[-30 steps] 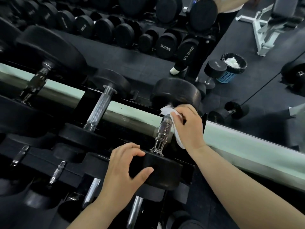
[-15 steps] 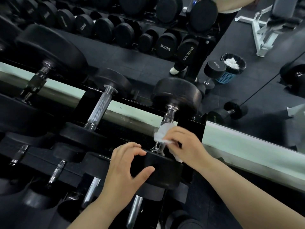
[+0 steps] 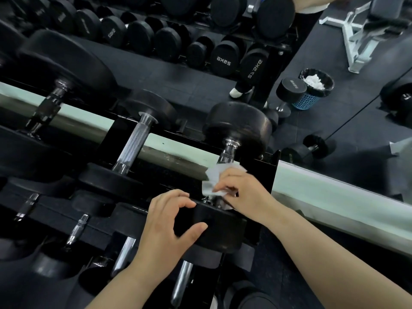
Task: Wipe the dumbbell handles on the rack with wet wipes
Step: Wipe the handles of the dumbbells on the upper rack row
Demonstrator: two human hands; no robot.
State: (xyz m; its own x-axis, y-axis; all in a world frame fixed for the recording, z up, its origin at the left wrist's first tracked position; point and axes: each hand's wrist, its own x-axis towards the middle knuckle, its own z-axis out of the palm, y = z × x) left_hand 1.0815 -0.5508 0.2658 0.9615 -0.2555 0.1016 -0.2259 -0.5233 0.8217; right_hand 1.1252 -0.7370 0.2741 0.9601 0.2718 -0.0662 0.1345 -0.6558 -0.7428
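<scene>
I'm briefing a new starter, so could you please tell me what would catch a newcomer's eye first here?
The eye lands first on the white wet wipe at centre, pinched by the person's right grip against the lower end of a chrome dumbbell handle. Just left, the left grip holds that dumbbell's near black head. Upper right, a blue bin holds crumpled white scraps.

White weight marks stood on black dumbbell heads in the far rows: "50KG" on the far-left head (image 3: pixel 111 33) and, reversed, what read as "52KG" on the middle head (image 3: pixel 223 61). The marks on its right neighbour (image 3: pixel 255 69) and on the floor dumbbell (image 3: pixel 293 84) were too unclear to read.
</scene>
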